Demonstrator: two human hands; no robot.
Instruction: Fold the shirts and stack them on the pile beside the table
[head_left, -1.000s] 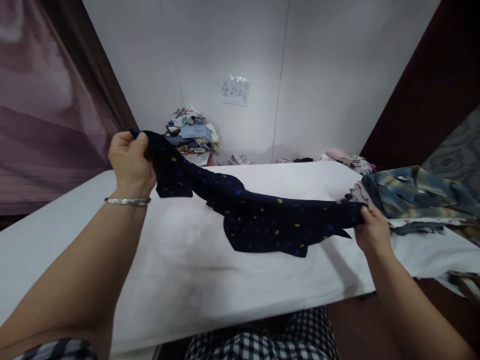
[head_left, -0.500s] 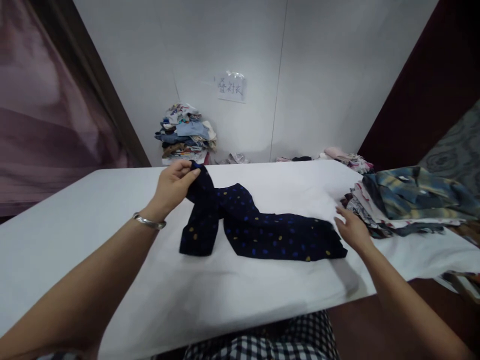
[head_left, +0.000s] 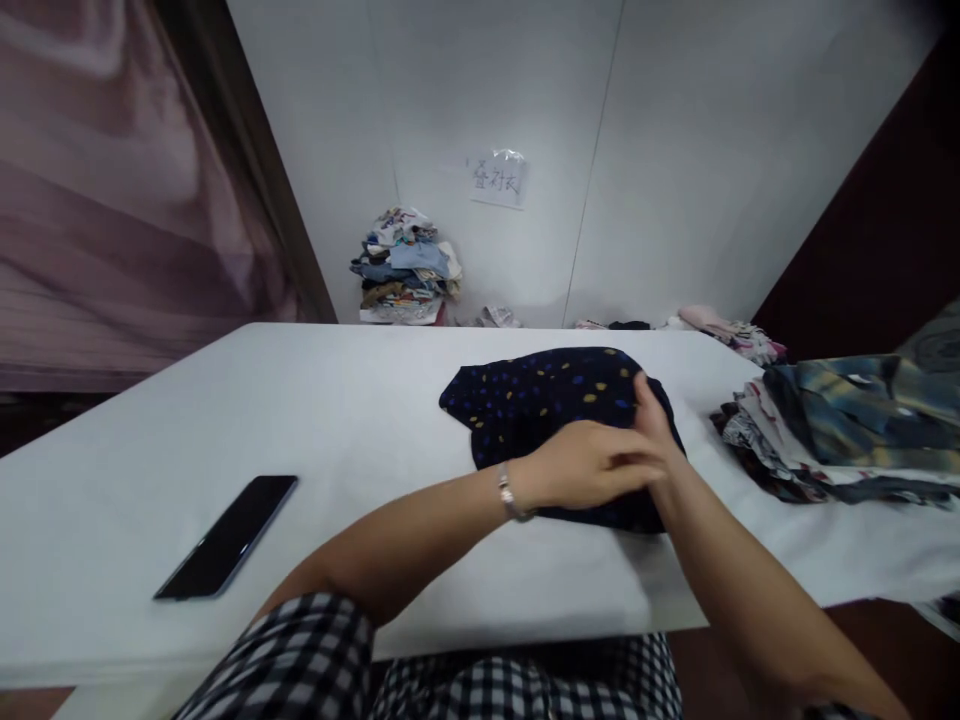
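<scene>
Left hand (head_left: 589, 465), fingers extended, partly hides the shirt (head_left: 540, 395) between phone (head_left: 229, 540) and stacked clothes (head_left: 862, 425).

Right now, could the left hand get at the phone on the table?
Probably yes: the phone lies uncovered on the white cloth, apart from the dark spotted garment. The left hand, over that garment, would likely need to swing leftward.
</scene>
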